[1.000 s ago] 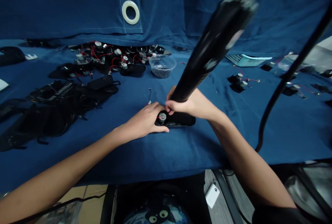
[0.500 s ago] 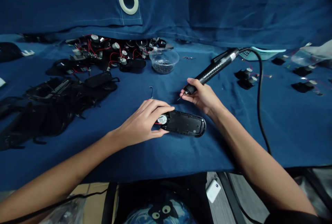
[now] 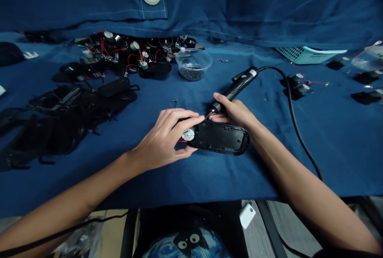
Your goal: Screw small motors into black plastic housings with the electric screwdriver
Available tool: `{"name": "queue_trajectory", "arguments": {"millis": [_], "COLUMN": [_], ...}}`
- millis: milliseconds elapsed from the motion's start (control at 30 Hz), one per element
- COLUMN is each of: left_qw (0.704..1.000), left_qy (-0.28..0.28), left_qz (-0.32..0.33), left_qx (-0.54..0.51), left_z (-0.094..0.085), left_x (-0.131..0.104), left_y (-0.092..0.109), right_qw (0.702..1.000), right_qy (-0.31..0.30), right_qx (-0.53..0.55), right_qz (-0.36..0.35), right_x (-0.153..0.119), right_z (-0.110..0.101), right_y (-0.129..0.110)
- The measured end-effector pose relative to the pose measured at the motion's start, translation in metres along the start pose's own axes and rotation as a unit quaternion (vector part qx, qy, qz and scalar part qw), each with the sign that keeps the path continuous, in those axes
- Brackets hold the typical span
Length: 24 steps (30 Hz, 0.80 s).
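Observation:
My left hand [image 3: 167, 138] is closed around the left end of a long black plastic housing [image 3: 223, 137], its open side facing up. A round white motor [image 3: 188, 134] with a red wire shows between my thumb and fingers. In my right hand [image 3: 235, 110] is a black electric screwdriver [image 3: 235, 90], tilted so its thin bit points down and left. The bit's tip is close to my left fingertips at the housing's far edge; whether it touches cannot be made out. Some right fingers are hidden behind the housing and screwdriver.
A clear bowl [image 3: 194, 66] of small dark screws stands beyond my hands. Wired motor parts [image 3: 140, 56] and black plastic pieces [image 3: 68, 122] are heaped on the left. A teal basket [image 3: 314, 55] sits back right, near several small black parts [image 3: 296, 88]. The screwdriver's cable [image 3: 295, 118] curves down the right.
My right hand has brought the screwdriver's bit down and left to the housing's far edge. The housing has shifted slightly right, still in my left hand. The camera view has moved a little.

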<state>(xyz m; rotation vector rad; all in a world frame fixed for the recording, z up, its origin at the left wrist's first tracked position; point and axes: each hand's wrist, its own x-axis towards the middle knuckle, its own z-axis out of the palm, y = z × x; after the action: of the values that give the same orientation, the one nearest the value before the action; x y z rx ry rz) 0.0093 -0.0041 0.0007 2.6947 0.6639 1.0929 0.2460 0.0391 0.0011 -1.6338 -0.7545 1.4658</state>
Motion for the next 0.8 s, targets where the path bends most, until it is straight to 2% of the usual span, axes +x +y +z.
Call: {"name": "queue_trajectory", "arguments": {"millis": [167,400,800], "left_qw": [0.999,0.998,0.995], "left_qy": [0.027,0.036,0.073], "left_qz": [0.011,0.03,0.055], "left_qx": [0.015,0.04,0.03], "left_z": [0.0,-0.0006,-0.0022], "left_x": [-0.0004,-0.0016,-0.0037], "left_y": [-0.0013,-0.0003,0.0027], "right_qw": [1.0,1.0,0.999], "right_qy": [0.005,0.004,0.01], "right_qx": [-0.026,-0.029,-0.035], "right_qz": [0.006,0.009,-0.006], "right_x": [-0.0007,0.0022,0.0015], "right_z": [0.0001,-0.0018,0.0002], "right_y": [-0.0017,-0.0011,0.0005]}}
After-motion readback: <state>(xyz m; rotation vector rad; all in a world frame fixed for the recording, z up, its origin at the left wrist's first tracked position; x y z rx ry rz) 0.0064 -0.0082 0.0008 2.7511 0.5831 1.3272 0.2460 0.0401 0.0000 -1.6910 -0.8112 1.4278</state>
